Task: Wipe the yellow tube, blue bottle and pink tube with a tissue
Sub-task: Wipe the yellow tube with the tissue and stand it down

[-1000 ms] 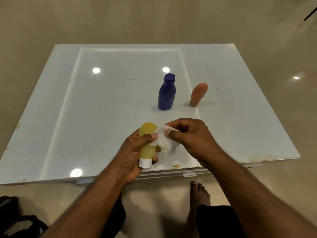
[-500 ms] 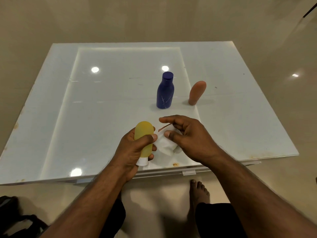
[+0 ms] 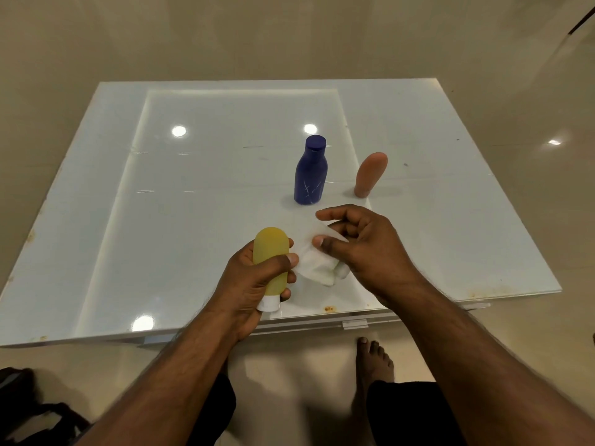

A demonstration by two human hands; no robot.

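Gripping the yellow tube (image 3: 271,257) in the left hand (image 3: 254,281), fingers and thumb curling round its middle, white cap (image 3: 268,304) pointing down toward the near table (image 3: 96,252) edge. Pinching the tissue (image 3: 317,263) in the right hand (image 3: 363,249), thumb pressing it against curled fingers, forefinger sticking out forward. Pulling apart now: a second ago pressing the tissue against the tube's side, now holding it just beside the tube, touching only near the left thumb. Probably regathering the tissue for another pass, or finishing with this tube. Leaving the blue bottle (image 3: 310,172) and pink tube (image 3: 370,173) standing upright farther back, near each other, neither yet being handled.
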